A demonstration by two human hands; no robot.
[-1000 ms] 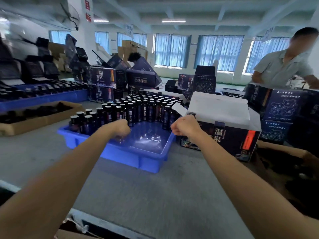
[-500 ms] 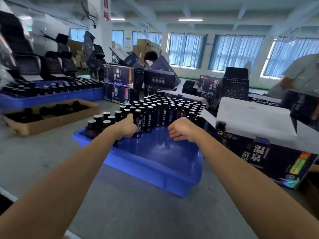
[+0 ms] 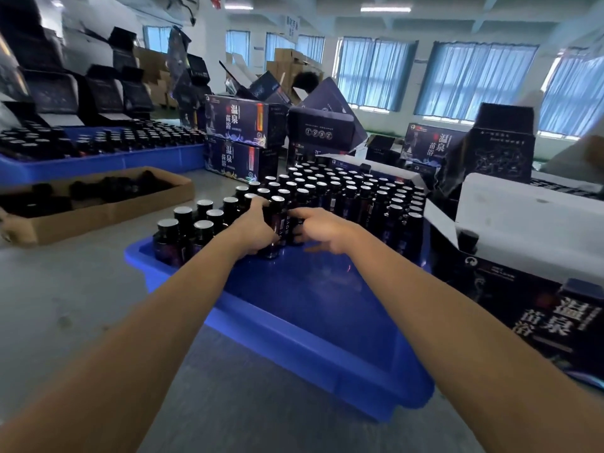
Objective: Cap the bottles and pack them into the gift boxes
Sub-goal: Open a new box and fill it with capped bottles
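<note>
A dark bottle (image 3: pixel 276 220) with a shiny cap is gripped by the left hand (image 3: pixel 256 230), whose fingers are curled round its side. It stands at the near edge of the capped bottles (image 3: pixel 346 197) set upright in the blue tray (image 3: pixel 327 354). The right hand (image 3: pixel 323 228) is stretched toward the neighbouring bottle (image 3: pixel 295 223), index finger extended; whether it is pinched cannot be told. An open gift box (image 3: pixel 529 308) is set just right of the tray on the grey table (image 3: pixel 81 305), and a cardboard tray (image 3: pixel 108 210) lies well apart at the left
</note>
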